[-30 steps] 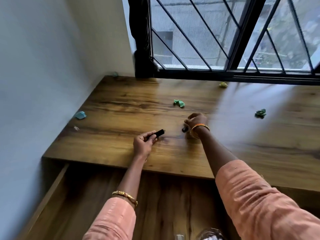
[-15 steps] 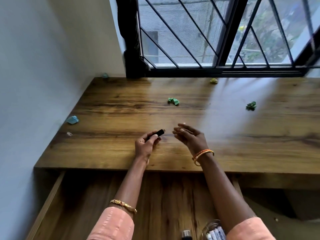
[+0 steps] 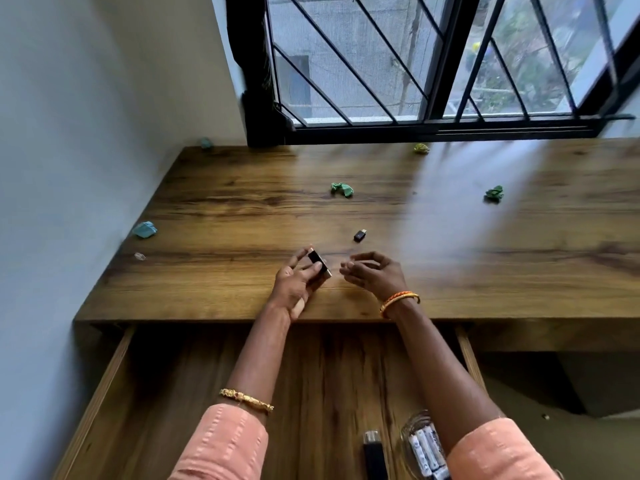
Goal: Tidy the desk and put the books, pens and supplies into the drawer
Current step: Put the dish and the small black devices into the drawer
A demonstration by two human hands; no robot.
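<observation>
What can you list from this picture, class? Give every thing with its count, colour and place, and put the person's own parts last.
Desk: one, brown wood, under the window.
Window: one, black frame and bars, behind the desk.
Drawer: one, brown wood, pulled open below the desk.
Crumpled paper balls: five; two green, mid desk and right; two light blue, left edge and far left corner; one yellow by the window.
Small black adapter: one, on the desk beyond the hands.
Small clear piece: one, left edge.
Jar of batteries: one, clear glass, in the drawer.
Black stick-shaped object: one, in the drawer.
Left hand: holds a small black device.
Right hand: holds nothing.
</observation>
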